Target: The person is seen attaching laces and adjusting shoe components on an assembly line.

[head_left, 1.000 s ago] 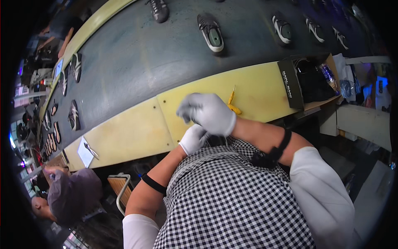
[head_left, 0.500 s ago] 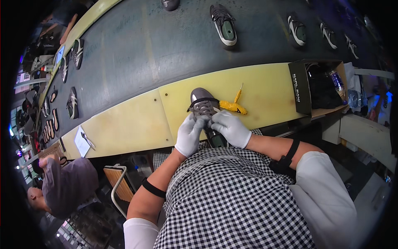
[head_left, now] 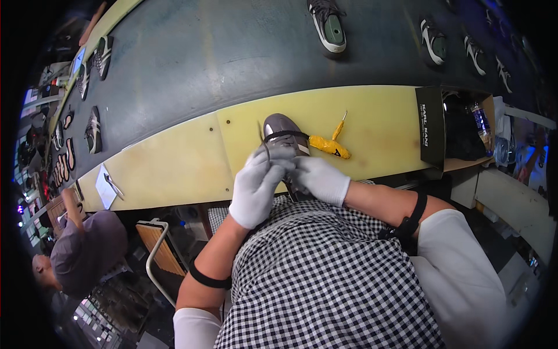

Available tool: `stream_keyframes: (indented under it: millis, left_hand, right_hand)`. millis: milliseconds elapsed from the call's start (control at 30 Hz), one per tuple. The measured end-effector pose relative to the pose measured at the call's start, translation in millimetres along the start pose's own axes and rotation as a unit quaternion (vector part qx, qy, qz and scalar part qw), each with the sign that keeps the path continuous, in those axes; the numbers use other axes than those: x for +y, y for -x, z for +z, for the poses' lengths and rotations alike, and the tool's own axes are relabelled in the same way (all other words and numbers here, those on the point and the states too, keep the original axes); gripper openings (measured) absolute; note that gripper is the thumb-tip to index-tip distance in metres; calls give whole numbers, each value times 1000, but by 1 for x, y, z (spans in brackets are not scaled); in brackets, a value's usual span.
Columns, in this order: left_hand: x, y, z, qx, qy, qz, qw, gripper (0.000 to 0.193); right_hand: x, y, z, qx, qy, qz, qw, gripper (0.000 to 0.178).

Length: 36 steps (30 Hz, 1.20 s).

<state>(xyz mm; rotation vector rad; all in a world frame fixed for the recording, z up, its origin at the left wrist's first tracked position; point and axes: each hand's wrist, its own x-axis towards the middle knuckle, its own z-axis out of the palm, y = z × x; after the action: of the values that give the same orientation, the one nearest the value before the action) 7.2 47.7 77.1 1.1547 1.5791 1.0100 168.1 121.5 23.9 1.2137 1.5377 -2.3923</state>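
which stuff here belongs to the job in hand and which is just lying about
In the job:
- grey shoe between the hands
- dark band across it
- gloved left hand and gloved right hand

Seemingly just lying about:
- yellow-handled tool beside the shoe, untouched, though perhaps related
- open box at right
- white sheet at left

White-gloved hands [head_left: 254, 189], black arm straps [head_left: 210, 279], white sleeves [head_left: 456, 241], checked apron [head_left: 325, 273].
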Motion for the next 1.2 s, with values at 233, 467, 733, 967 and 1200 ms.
stream_keyframes:
  millis: [233,467,733,967,1200]
  left_hand:
    - [-43,-2,-4,-67,-34,-138,988,34]
    - [-48,6,20,-118,54,-277,952,27]
    - [-63,-6,12,-80,-116,-82,987,25]
    - [-64,4,-14,-82,-468,67,877,26]
    - [-105,37,-12,-171,-506,-29,845,23]
  right_hand:
    - [-10,-18,-9,20,210,-163,964,23]
    - [-10,-24,-16,42,262,-180,947,25]
    - [-8,-12,-25,18,128,-125,984,31]
    - [39,-20,-44,163,98,-224,956,34]
    - [65,7,-63,22,-273,215,937,61]
